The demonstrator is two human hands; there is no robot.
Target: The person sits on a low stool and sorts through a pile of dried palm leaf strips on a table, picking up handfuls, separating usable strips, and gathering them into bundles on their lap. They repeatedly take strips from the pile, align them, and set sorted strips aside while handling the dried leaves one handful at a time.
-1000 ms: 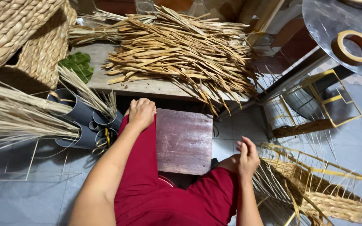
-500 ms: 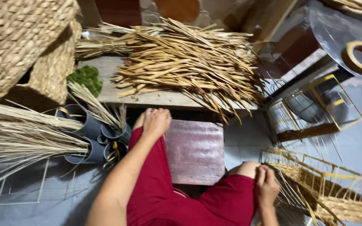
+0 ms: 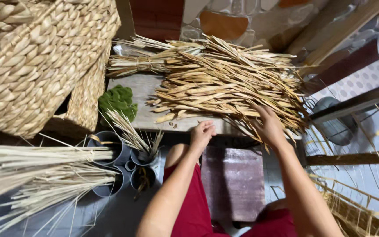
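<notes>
Both bare forearms reach fwd from lower frame. Left hand (image 3: 202, 134) loosely curled, fingers (image 3: 208, 126) bent inward, nothing clearly gripped. Right hand (image 3: 269, 126) palm down, fingers spread fwd, wrist straight.

A loose heap of dried, tan leaf strips (image 3: 224, 83) lies spread across the table (image 3: 143, 94), covering its middle and right side. The flat, narrow strips cross one another, with their ends spilling over the near right edge.
</notes>
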